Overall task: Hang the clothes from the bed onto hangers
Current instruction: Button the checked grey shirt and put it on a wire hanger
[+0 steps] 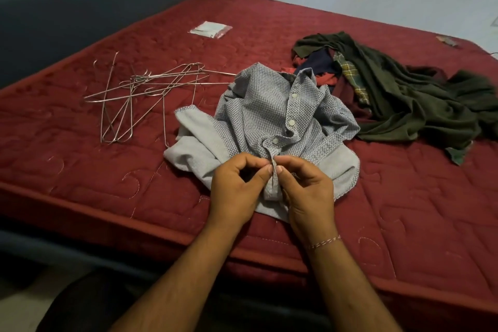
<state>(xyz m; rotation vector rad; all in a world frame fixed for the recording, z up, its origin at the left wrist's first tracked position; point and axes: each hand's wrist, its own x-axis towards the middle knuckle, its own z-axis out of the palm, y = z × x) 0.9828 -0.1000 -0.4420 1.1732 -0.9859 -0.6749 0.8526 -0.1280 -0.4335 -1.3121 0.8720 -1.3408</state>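
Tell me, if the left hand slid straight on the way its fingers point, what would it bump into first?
The left hand points right, at the shirt placket it already pinches. Just beyond that strip is the right hand, whose fingers nearly meet it. So probably the right hand, though depth is hard to judge.

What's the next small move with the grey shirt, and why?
Probably finish working the button at the placket: both the left hand and right hand pinch the grey shirt there, and it lies crumpled on the bed, the wire hangers untouched beside it.
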